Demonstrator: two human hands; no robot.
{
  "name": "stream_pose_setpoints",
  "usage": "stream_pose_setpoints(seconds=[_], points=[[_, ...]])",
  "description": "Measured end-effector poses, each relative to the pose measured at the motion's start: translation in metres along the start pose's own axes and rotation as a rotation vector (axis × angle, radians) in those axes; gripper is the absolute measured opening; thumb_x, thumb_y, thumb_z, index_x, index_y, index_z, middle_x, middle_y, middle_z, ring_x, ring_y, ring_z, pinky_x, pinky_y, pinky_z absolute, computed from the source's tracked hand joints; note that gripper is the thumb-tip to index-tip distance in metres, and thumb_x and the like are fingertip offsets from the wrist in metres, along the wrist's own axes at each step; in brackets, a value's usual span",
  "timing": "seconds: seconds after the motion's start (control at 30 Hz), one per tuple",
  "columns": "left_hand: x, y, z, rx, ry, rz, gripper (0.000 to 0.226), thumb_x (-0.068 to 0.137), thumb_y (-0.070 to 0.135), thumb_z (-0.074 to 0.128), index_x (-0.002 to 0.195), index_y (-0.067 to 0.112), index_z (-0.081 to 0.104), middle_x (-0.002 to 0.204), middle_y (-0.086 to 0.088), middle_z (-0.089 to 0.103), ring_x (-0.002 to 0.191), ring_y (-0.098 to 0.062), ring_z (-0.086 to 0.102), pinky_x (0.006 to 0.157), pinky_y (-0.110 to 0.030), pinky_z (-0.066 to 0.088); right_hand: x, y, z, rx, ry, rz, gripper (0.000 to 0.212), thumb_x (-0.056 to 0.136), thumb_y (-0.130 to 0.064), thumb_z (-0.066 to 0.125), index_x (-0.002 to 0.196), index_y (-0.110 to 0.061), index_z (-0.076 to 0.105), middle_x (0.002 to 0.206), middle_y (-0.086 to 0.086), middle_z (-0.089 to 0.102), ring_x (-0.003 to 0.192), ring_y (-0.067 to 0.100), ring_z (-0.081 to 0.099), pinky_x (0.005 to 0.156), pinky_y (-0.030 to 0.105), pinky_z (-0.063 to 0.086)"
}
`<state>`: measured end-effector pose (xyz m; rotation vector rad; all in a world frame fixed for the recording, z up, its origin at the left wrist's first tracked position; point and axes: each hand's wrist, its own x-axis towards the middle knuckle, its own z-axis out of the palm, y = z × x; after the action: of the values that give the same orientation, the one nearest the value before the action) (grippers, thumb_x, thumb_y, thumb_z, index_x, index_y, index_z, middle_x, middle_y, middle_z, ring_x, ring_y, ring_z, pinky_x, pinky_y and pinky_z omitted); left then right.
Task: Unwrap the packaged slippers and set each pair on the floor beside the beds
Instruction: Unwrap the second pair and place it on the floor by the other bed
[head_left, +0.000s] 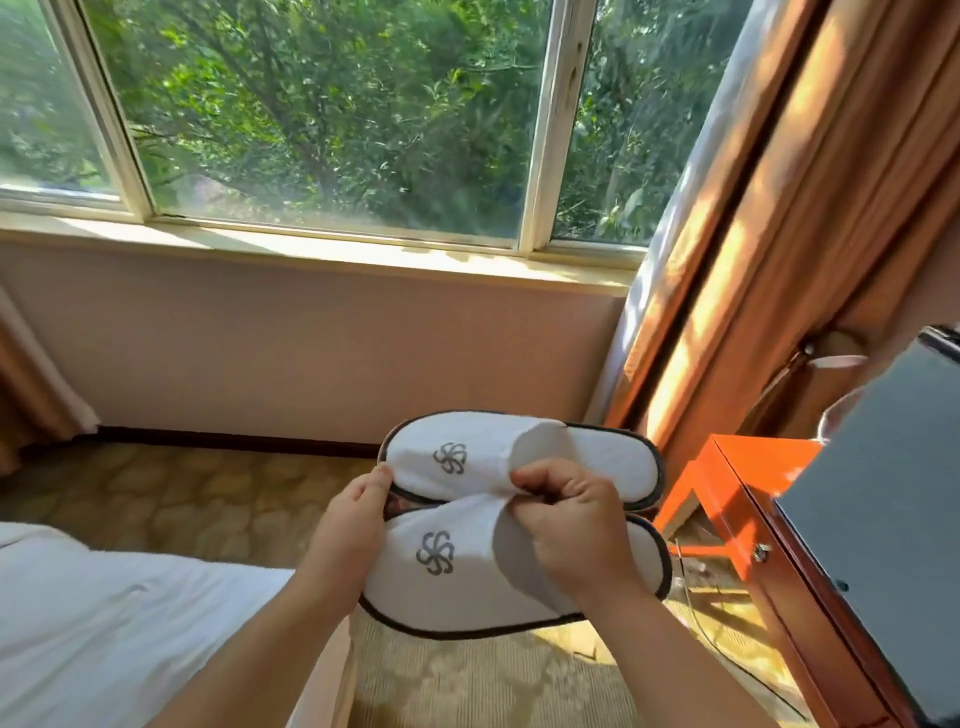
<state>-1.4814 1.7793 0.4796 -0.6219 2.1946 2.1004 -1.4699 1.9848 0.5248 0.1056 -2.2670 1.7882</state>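
Note:
Two white slippers with dark trim and grey pinwheel logos are held side by side in the air above the carpet. The far slipper (478, 457) lies above the near slipper (452, 566), toes pointing left. My left hand (353, 525) grips the toe ends where the two slippers meet. My right hand (566, 519) pinches the open edges of both uppers between thumb and fingers. No wrapping is visible on them.
A bed with white linen (104, 623) fills the lower left. A wooden desk (810, 587) with a dark screen (893, 478) stands at the right, an orange stool (727, 483) beyond it. Patterned carpet (197, 493) runs to the wall under the window. Curtains (769, 234) hang at right.

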Motion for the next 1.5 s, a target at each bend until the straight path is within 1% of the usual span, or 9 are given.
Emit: stream_pose_setpoints(seconds=[0.23, 0.4, 0.6, 0.77, 0.9, 1.03, 1.23, 1.33, 1.5], points=[[0.088, 0.026, 0.011, -0.015, 0.18, 0.015, 0.052, 0.096, 0.057, 0.043, 0.093, 0.011, 0.069, 0.094, -0.019, 0.074, 0.086, -0.04, 0.072, 0.078, -0.063, 0.057, 0.127, 0.032, 0.03, 0.019, -0.221, 0.004, 0.042, 0.076, 0.01, 0.072, 0.066, -0.031, 0.07, 0.068, -0.022, 0.071, 0.072, -0.01, 0.065, 0.07, 0.005, 0.047], [0.132, 0.041, 0.0, -0.073, 0.312, -0.014, 0.05, 0.095, 0.059, 0.043, 0.092, 0.018, 0.071, 0.09, -0.014, 0.076, 0.082, -0.034, 0.074, 0.075, -0.061, 0.059, 0.202, 0.037, 0.067, 0.01, -0.401, -0.037, 0.041, 0.075, 0.01, 0.074, 0.066, -0.029, 0.07, 0.068, -0.019, 0.07, 0.07, -0.009, 0.064, 0.069, 0.007, 0.049], [0.191, 0.044, -0.026, -0.084, 0.448, -0.044, 0.042, 0.101, 0.052, 0.039, 0.096, 0.025, 0.071, 0.086, -0.006, 0.077, 0.082, -0.027, 0.074, 0.079, -0.052, 0.06, 0.268, 0.044, 0.13, 0.032, -0.589, -0.054, 0.042, 0.074, 0.013, 0.072, 0.064, -0.028, 0.07, 0.062, -0.023, 0.07, 0.066, -0.01, 0.063, 0.065, 0.007, 0.049], [0.261, 0.052, -0.048, -0.024, 0.497, -0.049, 0.045, 0.104, 0.047, 0.033, 0.097, 0.02, 0.069, 0.086, -0.006, 0.074, 0.082, -0.022, 0.071, 0.069, -0.038, 0.057, 0.326, 0.061, 0.19, -0.039, -0.642, -0.091, 0.044, 0.075, 0.012, 0.07, 0.065, -0.031, 0.069, 0.064, -0.023, 0.068, 0.068, -0.01, 0.062, 0.066, 0.008, 0.048], [0.324, 0.064, -0.066, 0.041, 0.518, -0.039, 0.043, 0.106, 0.043, 0.032, 0.096, 0.021, 0.068, 0.086, -0.005, 0.072, 0.081, -0.02, 0.069, 0.067, -0.034, 0.054, 0.375, 0.075, 0.229, -0.143, -0.639, -0.231, 0.039, 0.078, 0.003, 0.071, 0.083, -0.033, 0.055, 0.08, -0.011, 0.065, 0.081, -0.003, 0.064, 0.068, 0.008, 0.046], [0.377, 0.075, -0.083, 0.115, 0.527, -0.049, 0.044, 0.106, 0.042, 0.033, 0.088, 0.018, 0.065, 0.084, -0.004, 0.068, 0.078, -0.016, 0.063, 0.063, -0.032, 0.049, 0.423, 0.087, 0.262, -0.288, -0.647, -0.477, 0.048, 0.074, 0.006, 0.066, 0.065, -0.033, 0.038, 0.058, -0.014, 0.043, 0.054, 0.008, 0.043, 0.052, 0.015, 0.035], [0.433, 0.074, -0.119, 0.127, 0.573, -0.157, 0.049, 0.103, 0.05, 0.033, 0.088, 0.018, 0.067, 0.086, -0.005, 0.071, 0.082, -0.02, 0.066, 0.073, -0.037, 0.053, 0.481, 0.099, 0.321, -0.352, -0.918, -0.825, 0.034, 0.065, 0.013, 0.05, 0.071, -0.016, 0.066, 0.07, -0.017, 0.044, 0.062, 0.008, 0.043, 0.055, 0.021, 0.033], [0.456, 0.075, -0.134, 0.126, 0.618, -0.211, 0.048, 0.103, 0.052, 0.032, 0.091, 0.02, 0.067, 0.088, -0.004, 0.071, 0.084, -0.019, 0.068, 0.08, -0.04, 0.056, 0.509, 0.105, 0.356, -0.422, -1.034, -0.951, 0.036, 0.06, 0.016, 0.05, 0.063, -0.017, 0.066, 0.067, -0.01, 0.043, 0.058, 0.019, 0.046, 0.052, 0.022, 0.029], [0.489, 0.083, -0.156, 0.189, 0.781, -0.243, 0.046, 0.103, 0.051, 0.03, 0.091, 0.022, 0.064, 0.087, -0.001, 0.069, 0.082, -0.013, 0.065, 0.066, -0.026, 0.051, 0.553, 0.109, 0.42, -0.587, -1.21, -1.205, 0.031, 0.062, 0.008, 0.063, 0.079, -0.016, 0.073, 0.073, 0.0, 0.064, 0.066, 0.026, 0.061, 0.055, 0.03, 0.049]])
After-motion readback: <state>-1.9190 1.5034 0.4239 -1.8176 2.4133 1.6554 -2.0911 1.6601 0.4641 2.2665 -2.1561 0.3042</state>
